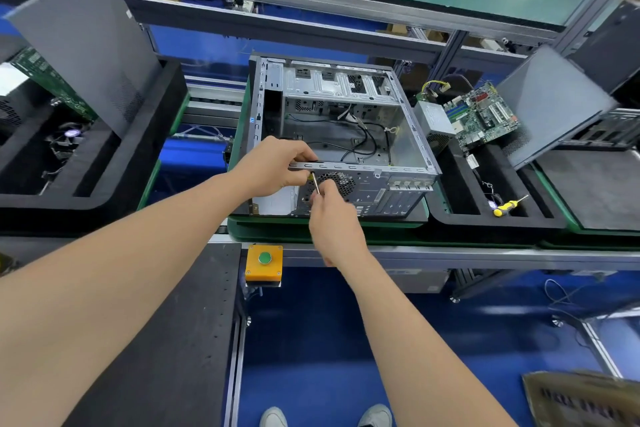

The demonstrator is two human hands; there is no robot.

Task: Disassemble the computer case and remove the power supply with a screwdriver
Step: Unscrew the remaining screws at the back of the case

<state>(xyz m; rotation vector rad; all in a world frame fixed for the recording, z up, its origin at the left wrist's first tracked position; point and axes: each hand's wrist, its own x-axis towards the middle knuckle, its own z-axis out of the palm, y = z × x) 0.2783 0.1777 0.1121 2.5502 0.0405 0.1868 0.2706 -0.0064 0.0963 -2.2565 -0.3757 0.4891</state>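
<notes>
An open metal computer case (346,121) lies on its side on a green pallet, its inside holding loose black cables. My left hand (277,163) grips the case's near top rail beside the rear fan grille (341,182). My right hand (329,215) holds a screwdriver (316,185), its thin shaft angled up to the rear panel just left of the grille. The handle is hidden inside my fist. A grey power supply (434,123) stands outside the case, to its right.
A motherboard (485,114) leans beside the power supply. A yellow-handled screwdriver (507,206) lies in a black foam tray (491,222) on the right. Grey side panels (90,42) lean at left and right. An orange box with a green button (264,262) sits on the conveyor's front rail.
</notes>
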